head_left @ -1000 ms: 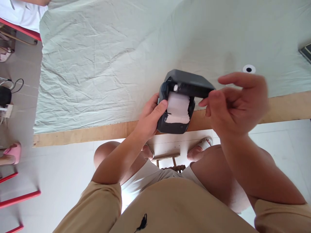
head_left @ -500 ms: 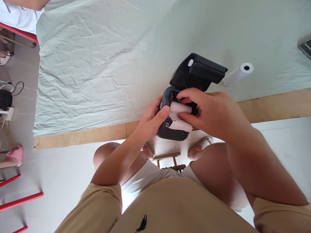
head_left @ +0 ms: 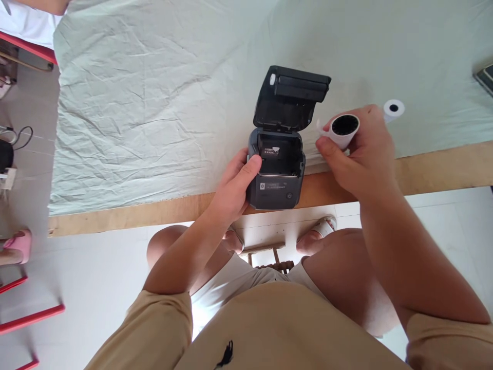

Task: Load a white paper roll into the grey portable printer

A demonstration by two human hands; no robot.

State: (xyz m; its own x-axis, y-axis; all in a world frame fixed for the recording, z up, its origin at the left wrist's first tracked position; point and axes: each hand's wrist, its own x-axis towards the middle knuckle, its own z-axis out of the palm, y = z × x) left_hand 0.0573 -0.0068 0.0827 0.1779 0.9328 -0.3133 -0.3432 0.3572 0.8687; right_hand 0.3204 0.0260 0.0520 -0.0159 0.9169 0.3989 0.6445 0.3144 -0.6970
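A dark portable label printer (head_left: 275, 192) is at the table's front edge with its lid (head_left: 290, 97) swung up and its paper bay bare. My left hand (head_left: 236, 185) grips the printer's left side, thumb on top by the bay. To the right of the printer, my right hand (head_left: 360, 149) is closed around a white paper roll (head_left: 342, 141) with a wide dark core; a loose paper end curls off its left side. Just beyond that hand a second white paper roll (head_left: 393, 110) with a small dark core is on the table, partly hidden by the hand.
A wrinkled pale green cloth (head_left: 154, 113) covers the table, leaving a wooden front edge (head_left: 127, 221) bare. A dark object (head_left: 484, 77) lies at the far right. Red metal bars (head_left: 33, 318) and another person's pink shoe (head_left: 19, 246) are at the left.
The paper roll has come out of the printer in my right hand, which moved right and up. The printer now sits more upright toward me, still in my left hand.
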